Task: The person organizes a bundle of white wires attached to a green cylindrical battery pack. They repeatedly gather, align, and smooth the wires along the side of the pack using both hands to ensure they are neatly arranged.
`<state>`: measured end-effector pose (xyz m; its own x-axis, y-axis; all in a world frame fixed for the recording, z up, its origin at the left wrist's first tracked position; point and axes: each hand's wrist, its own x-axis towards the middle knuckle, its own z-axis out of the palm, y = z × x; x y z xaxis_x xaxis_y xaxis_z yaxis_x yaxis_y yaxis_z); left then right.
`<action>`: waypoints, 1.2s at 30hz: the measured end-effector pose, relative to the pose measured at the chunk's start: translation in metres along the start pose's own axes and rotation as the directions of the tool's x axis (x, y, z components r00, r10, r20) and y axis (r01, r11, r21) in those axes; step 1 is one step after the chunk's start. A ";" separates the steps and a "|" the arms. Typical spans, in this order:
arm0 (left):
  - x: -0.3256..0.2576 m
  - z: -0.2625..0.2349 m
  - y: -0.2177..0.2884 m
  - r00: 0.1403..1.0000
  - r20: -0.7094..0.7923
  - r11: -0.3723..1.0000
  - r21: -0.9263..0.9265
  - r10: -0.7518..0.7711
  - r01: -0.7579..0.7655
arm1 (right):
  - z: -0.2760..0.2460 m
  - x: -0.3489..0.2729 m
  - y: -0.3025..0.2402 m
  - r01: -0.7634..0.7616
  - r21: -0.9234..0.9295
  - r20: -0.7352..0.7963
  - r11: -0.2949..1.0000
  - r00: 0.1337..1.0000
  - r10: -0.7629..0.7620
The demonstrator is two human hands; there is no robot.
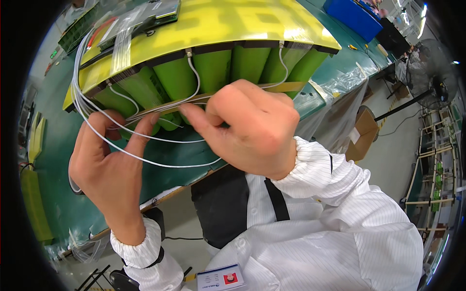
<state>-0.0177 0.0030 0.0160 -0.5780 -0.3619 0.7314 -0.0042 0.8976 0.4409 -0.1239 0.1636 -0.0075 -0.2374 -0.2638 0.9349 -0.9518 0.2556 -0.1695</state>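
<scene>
A long green table fills most of the room in front of the person. On it, close to the near edge, lies a big battery pack. It is made of fat green tubes standing side by side, with a flat yellow sheet on top. A see-through bag with a small board rests on the far left part of that yellow sheet. At the far right end of the table sits a blue box.

The person wears a white striped coat, and both sleeves come up from below.

The right hand is curled up small in front of the green tubes. Its thumb and first finger are squeezed together on a bunch of thin white wires, just beside a strip of tan tape that runs across the tubes.

The left hand is held up with its fingers half open. Its fingertips press on the same white wires, a little to the left of the right hand. More of the wires loop round behind this hand and run up to the top of the pack.

A small badge hangs on the coat.
</scene>
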 end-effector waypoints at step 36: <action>-0.001 0.005 -0.008 0.985 -0.048 0.981 0.107 0.168 -0.162 | -0.066 0.015 0.014 0.057 0.014 0.129 0.998 0.990 -0.058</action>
<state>-0.0206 -0.0026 0.0090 -0.5303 -0.2176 0.8194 0.0027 0.9660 0.2584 -0.1274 0.2247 0.0245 -0.2045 -0.3960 0.8952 -0.9664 0.2272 -0.1203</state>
